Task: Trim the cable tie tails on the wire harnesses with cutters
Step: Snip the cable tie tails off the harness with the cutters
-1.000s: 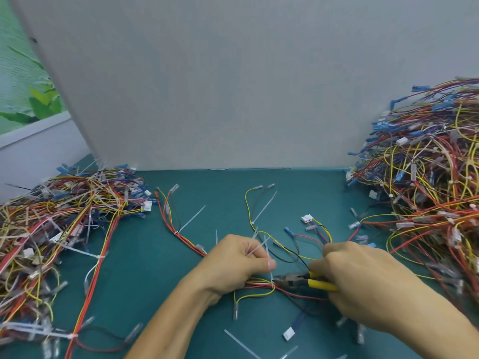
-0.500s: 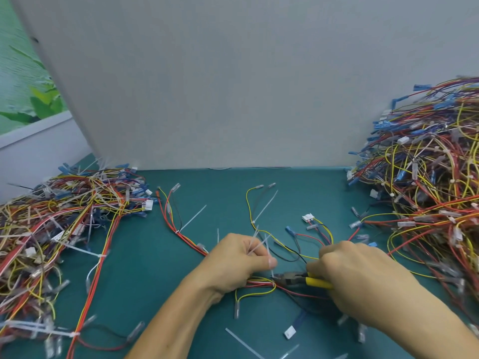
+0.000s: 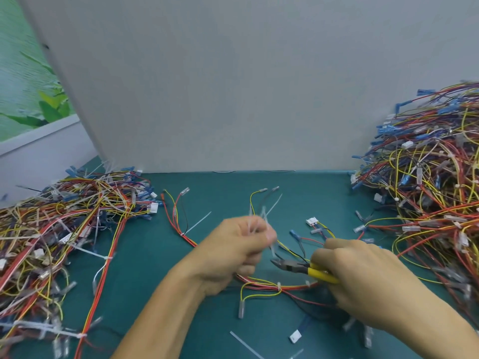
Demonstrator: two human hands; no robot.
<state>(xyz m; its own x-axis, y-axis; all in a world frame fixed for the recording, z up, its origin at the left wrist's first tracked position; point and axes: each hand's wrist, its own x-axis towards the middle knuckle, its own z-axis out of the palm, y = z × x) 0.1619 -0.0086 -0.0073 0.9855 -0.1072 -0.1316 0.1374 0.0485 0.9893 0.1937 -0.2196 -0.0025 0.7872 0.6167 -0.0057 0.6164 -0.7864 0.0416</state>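
A wire harness (image 3: 261, 285) of red, yellow and black wires lies on the green mat in front of me. My left hand (image 3: 233, 252) pinches a few translucent cable tie tails (image 3: 259, 221), blurred, lifted above the harness. My right hand (image 3: 363, 278) grips the yellow-handled cutters (image 3: 300, 268), whose dark jaws point left toward the left hand, just above the wires. A white cable tie head (image 3: 279, 286) sits on the red bundle below the jaws. Another tie tail (image 3: 198, 222) sticks out from the harness further left.
A big pile of harnesses (image 3: 427, 203) rises at the right, another pile (image 3: 64, 229) spreads at the left. A grey board (image 3: 233, 86) stands behind the green mat (image 3: 145, 268). A loose cut tail (image 3: 243, 344) and a white connector (image 3: 295, 336) lie near the front.
My left hand has lifted up off the harness with the tie tails in its fingers. The cutters' jaws have come away from the wires and sit slightly higher.
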